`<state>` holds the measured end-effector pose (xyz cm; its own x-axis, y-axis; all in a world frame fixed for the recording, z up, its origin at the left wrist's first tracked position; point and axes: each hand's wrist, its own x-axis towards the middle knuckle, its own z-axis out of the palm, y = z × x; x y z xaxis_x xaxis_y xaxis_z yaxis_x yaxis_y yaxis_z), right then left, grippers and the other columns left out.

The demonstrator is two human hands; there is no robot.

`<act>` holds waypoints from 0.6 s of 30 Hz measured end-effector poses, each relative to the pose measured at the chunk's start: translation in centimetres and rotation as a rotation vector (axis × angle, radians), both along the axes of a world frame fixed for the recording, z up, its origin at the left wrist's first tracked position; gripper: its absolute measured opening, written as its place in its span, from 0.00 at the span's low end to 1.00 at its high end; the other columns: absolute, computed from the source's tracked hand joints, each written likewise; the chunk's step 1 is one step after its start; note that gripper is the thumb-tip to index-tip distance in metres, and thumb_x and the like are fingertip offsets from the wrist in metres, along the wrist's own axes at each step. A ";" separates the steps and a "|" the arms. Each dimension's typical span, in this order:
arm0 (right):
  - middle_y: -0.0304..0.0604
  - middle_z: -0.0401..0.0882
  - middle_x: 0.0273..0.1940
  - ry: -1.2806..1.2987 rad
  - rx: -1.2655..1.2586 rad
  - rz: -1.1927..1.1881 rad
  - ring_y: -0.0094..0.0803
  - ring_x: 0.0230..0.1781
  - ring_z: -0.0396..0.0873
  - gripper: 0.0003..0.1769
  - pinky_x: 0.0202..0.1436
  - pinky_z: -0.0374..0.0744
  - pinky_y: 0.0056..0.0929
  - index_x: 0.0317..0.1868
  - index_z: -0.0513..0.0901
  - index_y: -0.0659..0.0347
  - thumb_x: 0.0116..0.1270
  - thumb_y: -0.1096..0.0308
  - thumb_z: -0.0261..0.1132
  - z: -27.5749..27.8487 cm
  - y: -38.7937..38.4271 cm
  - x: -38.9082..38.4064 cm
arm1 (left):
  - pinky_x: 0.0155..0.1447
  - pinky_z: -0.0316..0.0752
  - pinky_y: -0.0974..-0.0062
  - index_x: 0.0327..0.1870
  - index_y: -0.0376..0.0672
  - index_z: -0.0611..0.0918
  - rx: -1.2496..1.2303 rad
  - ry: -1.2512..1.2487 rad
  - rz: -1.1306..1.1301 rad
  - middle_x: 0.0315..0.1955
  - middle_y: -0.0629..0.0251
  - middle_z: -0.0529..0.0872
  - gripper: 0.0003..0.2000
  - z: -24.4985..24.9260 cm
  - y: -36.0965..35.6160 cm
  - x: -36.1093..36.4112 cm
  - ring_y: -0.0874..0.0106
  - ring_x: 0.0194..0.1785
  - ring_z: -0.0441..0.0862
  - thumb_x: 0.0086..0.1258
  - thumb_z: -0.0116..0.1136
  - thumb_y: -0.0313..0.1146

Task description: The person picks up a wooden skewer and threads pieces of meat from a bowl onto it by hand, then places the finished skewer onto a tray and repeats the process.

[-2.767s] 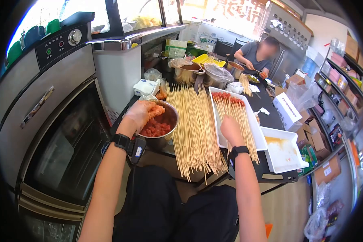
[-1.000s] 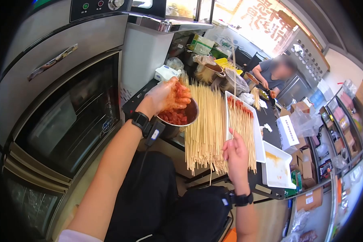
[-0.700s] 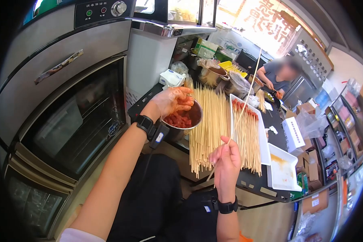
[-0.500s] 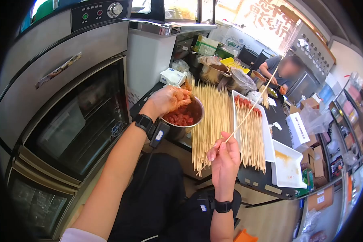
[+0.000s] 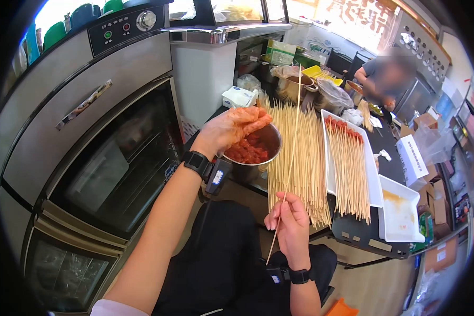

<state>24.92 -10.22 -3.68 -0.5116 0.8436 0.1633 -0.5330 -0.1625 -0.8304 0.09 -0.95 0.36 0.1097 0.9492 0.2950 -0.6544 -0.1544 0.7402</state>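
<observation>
My left hand (image 5: 234, 129), its fingers coated in red-orange marinade, is over the rim of a metal pot (image 5: 254, 171). The pot holds red chunks of raw meat (image 5: 246, 151). The fingers are pressed together; whatever they may pinch is hidden. Between thumb and fingers, my right hand (image 5: 289, 224) grips one bamboo skewer (image 5: 298, 90), upright and slightly tilted, with no meat visible on it. Behind that skewer lies a thick spread of bare bamboo skewers (image 5: 309, 163). To its right, a white tray (image 5: 375, 196) carries meat-tipped skewers (image 5: 348, 176).
A second white tray (image 5: 403, 221) with brownish liquid sits at the table's right corner. Behind are a tissue pack (image 5: 240, 97), pots and plastic bags (image 5: 336, 96). A steel cabinet (image 5: 110, 158) stands on the left. Another person (image 5: 387, 79) sits across the table.
My right hand has swung the skewer from leaning right to nearly upright, its lower end now showing below the hand. My left hand's fingers have straightened over the pot. The view has shifted left.
</observation>
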 end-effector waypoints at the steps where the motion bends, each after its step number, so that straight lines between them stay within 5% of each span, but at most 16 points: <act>1: 0.37 0.68 0.27 0.014 0.007 0.051 0.22 0.23 0.66 0.14 0.31 0.70 0.24 0.53 0.68 0.68 0.72 0.70 0.46 -0.1 0.0 0.1 | 0.59 0.72 0.73 0.53 0.29 0.71 -0.026 -0.032 -0.035 0.52 0.49 0.73 0.15 0.0 0.1 -0.1 0.62 0.53 0.75 0.66 0.49 0.21; 12: 0.34 0.63 0.20 -0.047 -0.004 0.175 0.19 0.18 0.60 0.14 0.25 0.67 0.21 0.53 0.67 0.66 0.72 0.69 0.45 -0.3 -0.4 0.7 | 0.55 0.75 0.78 0.54 0.32 0.69 -0.141 0.162 0.135 0.44 0.58 0.77 0.16 0.3 0.4 0.5 0.70 0.48 0.78 0.67 0.51 0.26; 18: 0.32 0.57 0.17 -0.011 0.008 0.022 0.18 0.15 0.56 0.15 0.22 0.65 0.20 0.56 0.65 0.64 0.73 0.66 0.45 -0.7 -1.2 -0.9 | 0.51 0.74 0.82 0.49 0.32 0.73 -0.080 0.201 0.158 0.41 0.59 0.79 0.16 -0.3 0.9 0.2 0.73 0.44 0.78 0.66 0.55 0.33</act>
